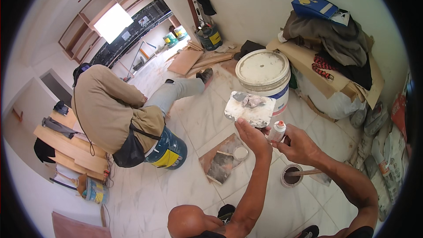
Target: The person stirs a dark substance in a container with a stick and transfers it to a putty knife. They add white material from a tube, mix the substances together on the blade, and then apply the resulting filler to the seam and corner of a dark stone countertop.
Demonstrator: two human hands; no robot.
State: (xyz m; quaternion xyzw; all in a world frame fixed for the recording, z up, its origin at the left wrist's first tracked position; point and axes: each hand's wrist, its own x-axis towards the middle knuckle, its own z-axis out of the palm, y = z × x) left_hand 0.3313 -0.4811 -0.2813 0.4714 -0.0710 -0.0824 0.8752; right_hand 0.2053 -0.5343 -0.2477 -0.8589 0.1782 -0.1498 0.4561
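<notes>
My left hand [254, 140] is closed on the near edge of a small white board [240, 114], smeared and rough at its rim. A lump of grey paste [254, 102] lies on top of it. Just beside the board, my right hand [302, 145] grips a small white tube [277, 132] with an orange-red tip, held upright. Part of the tube is covered by my fingers. Below my hands on the floor stands an open tin [286, 181] of dark brown stuff with a stick [306, 172] in it.
A lidded white bucket [262, 66] stands beyond the board. On the floor lies a brown panel [207, 161] with a small round lid [240, 153]. At left, another person [103, 110] sits on a blue bucket [176, 150]. A cardboard box [304, 61] bears clothes at right.
</notes>
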